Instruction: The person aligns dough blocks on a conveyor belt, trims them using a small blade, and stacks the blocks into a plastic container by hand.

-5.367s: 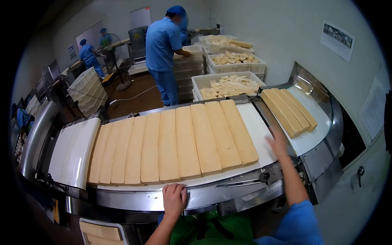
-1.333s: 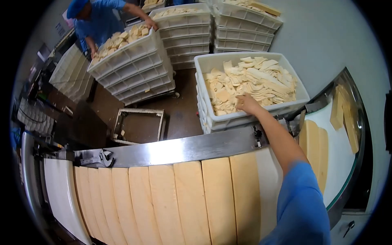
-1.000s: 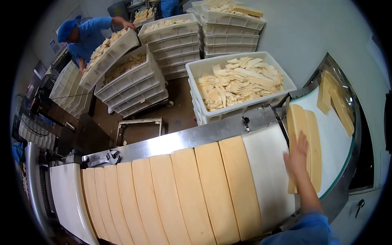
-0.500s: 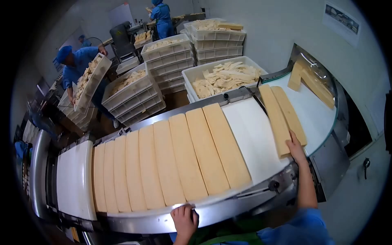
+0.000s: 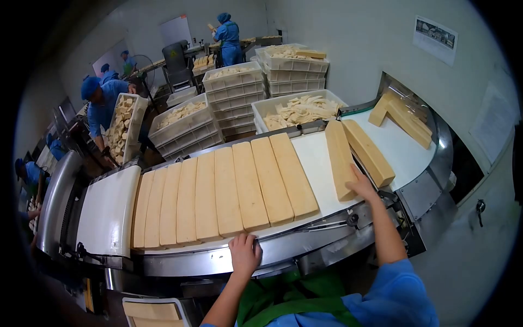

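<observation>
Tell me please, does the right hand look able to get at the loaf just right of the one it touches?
Probably yes. The right hand is at the touched loaf, and the near end of the next loaf lies close beside it, with nothing seen between.

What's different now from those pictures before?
The right hand went from the scraps crate to the long, pale-yellow block, which slid left from the curved belt onto the straight white belt. A worker in blue took a white plastic crate off its stack and tipped it. The left hand is still at the metal edge, as just before.
</observation>
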`<state>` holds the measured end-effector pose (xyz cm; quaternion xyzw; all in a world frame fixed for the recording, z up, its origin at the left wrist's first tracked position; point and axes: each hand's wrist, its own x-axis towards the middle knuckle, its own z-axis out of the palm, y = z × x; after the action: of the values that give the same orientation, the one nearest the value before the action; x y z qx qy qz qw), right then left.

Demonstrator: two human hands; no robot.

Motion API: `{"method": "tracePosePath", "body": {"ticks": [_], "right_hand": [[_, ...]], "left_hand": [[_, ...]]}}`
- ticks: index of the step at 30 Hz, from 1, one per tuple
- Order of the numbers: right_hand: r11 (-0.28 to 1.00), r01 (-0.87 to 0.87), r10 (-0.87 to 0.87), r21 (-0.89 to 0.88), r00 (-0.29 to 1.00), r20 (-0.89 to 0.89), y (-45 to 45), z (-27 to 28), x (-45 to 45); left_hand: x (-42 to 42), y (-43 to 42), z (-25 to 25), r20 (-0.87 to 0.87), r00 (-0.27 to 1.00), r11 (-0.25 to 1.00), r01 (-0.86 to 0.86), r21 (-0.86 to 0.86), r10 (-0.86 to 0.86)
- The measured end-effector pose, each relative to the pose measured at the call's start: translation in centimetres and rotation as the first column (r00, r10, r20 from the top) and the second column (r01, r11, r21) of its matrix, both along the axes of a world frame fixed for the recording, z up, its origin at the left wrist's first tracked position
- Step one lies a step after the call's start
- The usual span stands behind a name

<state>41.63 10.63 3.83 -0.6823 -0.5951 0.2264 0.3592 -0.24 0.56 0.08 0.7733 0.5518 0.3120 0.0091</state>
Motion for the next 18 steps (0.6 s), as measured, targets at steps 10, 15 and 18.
{"method": "tracePosePath", "body": {"ticks": [10,15,18], "right_hand": [[0.937,-0.339,0.220,-0.082,0.758,-0.614,1.6,-3.0,-4.9],[0.952,-0.305,0.307,-0.040,0.945,0.115,2.0,-3.2,-3.1],[0.980,-0.036,-0.005,0.194,0.979,0.205,2.3,-1.5,3.0]], "left_hand": [[6.3,2.6,0.6,0.064,0.956,0.957,0.288,-0.013,-0.287],[7.0,3.4,0.5,0.100,0.940,0.944,0.329,-0.027,-0.325],[7.1,3.5,0.6,0.080,0.948,0.951,0.308,-0.003,-0.307]]}}
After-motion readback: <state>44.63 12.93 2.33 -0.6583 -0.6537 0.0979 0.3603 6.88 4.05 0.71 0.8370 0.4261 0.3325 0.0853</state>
